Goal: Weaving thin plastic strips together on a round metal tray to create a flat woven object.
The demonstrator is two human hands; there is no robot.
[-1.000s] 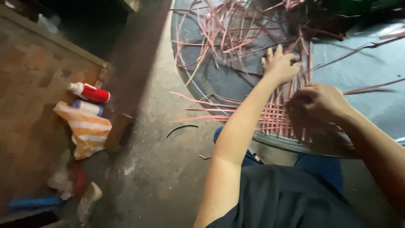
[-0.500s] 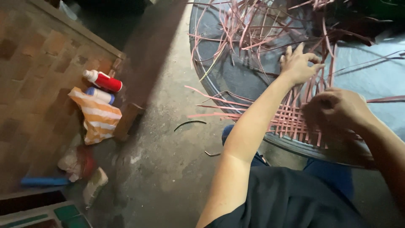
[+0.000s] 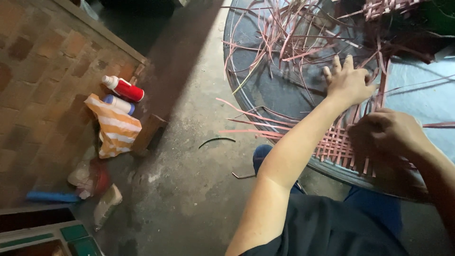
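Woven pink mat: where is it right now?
Head view, right side: the woven pink mat lies on the round table's near rim, under the left hand and right hand.

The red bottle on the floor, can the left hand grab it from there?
Probably not. The left hand lies on the pink strips on the round table, while the red bottle lies far off by the brick wall.

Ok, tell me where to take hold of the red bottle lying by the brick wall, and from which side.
Take the red bottle around its red body, coming from above. It lies on its side on the floor, white cap toward the brick wall, with a blue-and-white bottle close beside it, so a top-down grip across the rounded body probably suits best.
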